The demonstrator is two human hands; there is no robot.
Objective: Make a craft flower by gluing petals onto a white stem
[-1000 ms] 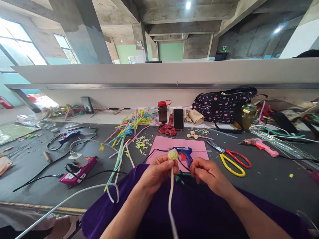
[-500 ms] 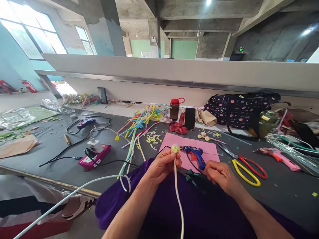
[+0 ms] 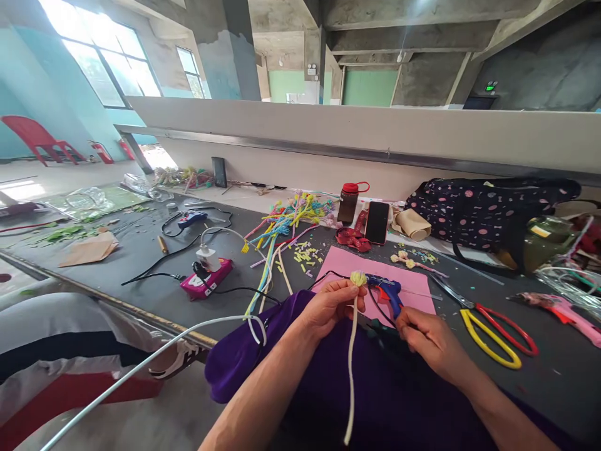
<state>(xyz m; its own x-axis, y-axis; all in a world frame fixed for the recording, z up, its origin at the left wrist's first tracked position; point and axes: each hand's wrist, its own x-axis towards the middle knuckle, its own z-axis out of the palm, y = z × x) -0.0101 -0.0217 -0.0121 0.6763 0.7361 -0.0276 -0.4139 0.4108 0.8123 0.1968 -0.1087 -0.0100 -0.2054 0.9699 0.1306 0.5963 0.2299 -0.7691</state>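
My left hand (image 3: 328, 307) is closed on a cream pipe cleaner (image 3: 351, 369), pinching it just under its coiled yellow tip (image 3: 359, 278); the stem hangs down over the purple cloth (image 3: 366, 388) on my lap. My right hand (image 3: 429, 341) rests on the cloth at the table's edge, fingers curled on a dark green tool (image 3: 375, 327) that is mostly hidden. A blue glue gun (image 3: 387, 291) lies on the pink sheet (image 3: 375, 282) just beyond both hands.
Yellow-and-red scissors (image 3: 493, 329) lie right of the sheet, a pink glue gun (image 3: 561, 308) farther right. Coloured pipe cleaners (image 3: 282, 232), a pink power strip (image 3: 206, 279) with cables, a brown bottle (image 3: 348, 203), a phone (image 3: 378, 222) and a spotted bag (image 3: 483, 213) crowd the grey table (image 3: 141, 263).
The view has swung left. My right hand moved down and away from the left hand onto the cloth. The left hand kept its hold on the pipe cleaner.
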